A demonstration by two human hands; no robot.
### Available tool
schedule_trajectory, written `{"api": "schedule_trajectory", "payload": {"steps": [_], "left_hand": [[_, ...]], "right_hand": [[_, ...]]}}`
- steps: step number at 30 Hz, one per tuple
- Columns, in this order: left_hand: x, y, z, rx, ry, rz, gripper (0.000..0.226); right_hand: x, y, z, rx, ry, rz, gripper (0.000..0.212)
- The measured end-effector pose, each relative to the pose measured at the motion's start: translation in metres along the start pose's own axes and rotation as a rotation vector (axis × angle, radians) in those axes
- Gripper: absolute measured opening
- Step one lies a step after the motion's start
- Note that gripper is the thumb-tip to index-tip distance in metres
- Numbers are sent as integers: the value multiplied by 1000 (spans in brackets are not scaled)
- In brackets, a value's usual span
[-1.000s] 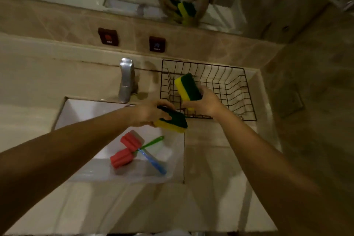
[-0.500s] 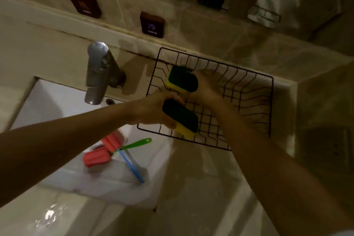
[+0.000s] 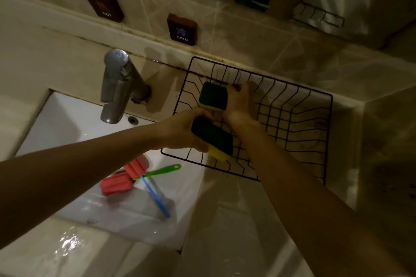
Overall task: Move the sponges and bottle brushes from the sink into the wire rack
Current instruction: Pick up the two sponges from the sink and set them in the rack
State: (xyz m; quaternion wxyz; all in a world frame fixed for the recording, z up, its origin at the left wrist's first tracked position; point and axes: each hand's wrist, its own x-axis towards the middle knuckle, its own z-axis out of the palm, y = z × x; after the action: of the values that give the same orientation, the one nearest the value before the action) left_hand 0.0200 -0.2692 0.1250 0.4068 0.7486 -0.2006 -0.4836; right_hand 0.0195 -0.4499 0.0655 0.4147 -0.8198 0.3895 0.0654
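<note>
Foam-soft, light sponges are clamped, one [image 3: 213, 99] in the right hand [image 3: 242, 102], one [image 3: 213, 136] in the left hand [image 3: 182, 130], over the wire rack [image 3: 292, 119]; gentle edge grips are judged enough.

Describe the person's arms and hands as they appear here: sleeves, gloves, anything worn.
Both forearms are bare up to the frame edge, with no sleeve showing. The left hand and the right hand wear no gloves. No watch, bracelet or ring shows on either wrist or on the visible fingers, though the dim light could hide something small. No markings can be made out on either arm.
</note>
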Motion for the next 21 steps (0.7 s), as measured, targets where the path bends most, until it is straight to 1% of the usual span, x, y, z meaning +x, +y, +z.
{"api": "schedule_trajectory", "payload": {"steps": [1, 3, 4, 5, 6, 7, 8, 9, 10, 11, 12, 13, 14, 16, 18, 19, 21], "left_hand": [[-1, 1, 1, 8, 20, 12, 64], [-2, 2, 0, 21, 60, 34, 65], [-2, 1, -2, 18, 78, 41, 67], [-2, 1, -4, 11, 98, 46, 72], [-2, 0, -6, 4, 123, 52, 76], [-2, -1, -7, 2, 156, 60, 79], [-1, -1, -8, 2, 188, 71, 80], [-1, 0, -8, -1, 215, 81, 80], [0, 1, -6, -6, 236, 91, 81], [0, 2, -5, -9, 257, 103, 81], [0, 3, -3, -7, 280, 117, 82], [1, 4, -1, 1, 304, 131, 82], [1, 5, 0, 8, 326, 143, 82], [2, 5, 2, 5, 349, 168, 82], [4, 3, 1, 14, 410, 192, 79], [6, 2, -1, 63, 494, 198, 77], [11, -2, -7, 226, 721, 168, 69]], "right_hand": [[-1, 0, -1, -81, -25, -51, 48], [-5, 3, -5, -303, -110, -135, 61], [-9, 5, -10, -403, -117, -178, 65], [-14, 6, -16, -473, -92, -247, 63], [-18, 7, -26, -472, -57, -313, 56], [-22, 7, -35, -373, -59, -338, 49], [-26, 5, -46, -226, -110, -320, 47], [-31, 1, -56, -106, -215, -287, 50], [-38, -2, -65, -55, -348, -273, 59], [-46, -6, -72, -94, -473, -300, 71], [-53, -9, -76, -186, -544, -358, 80], [-57, -10, -77, -290, -545, -436, 83], [-60, -11, -76, -367, -493, -502, 79], [-61, -13, -74, -427, -381, -576, 72], [-57, -15, -75, -457, -325, -619, 70], [-54, -16, -76, -454, -295, -626, 67], [-46, -19, -80, -407, -194, -609, 58]]}}
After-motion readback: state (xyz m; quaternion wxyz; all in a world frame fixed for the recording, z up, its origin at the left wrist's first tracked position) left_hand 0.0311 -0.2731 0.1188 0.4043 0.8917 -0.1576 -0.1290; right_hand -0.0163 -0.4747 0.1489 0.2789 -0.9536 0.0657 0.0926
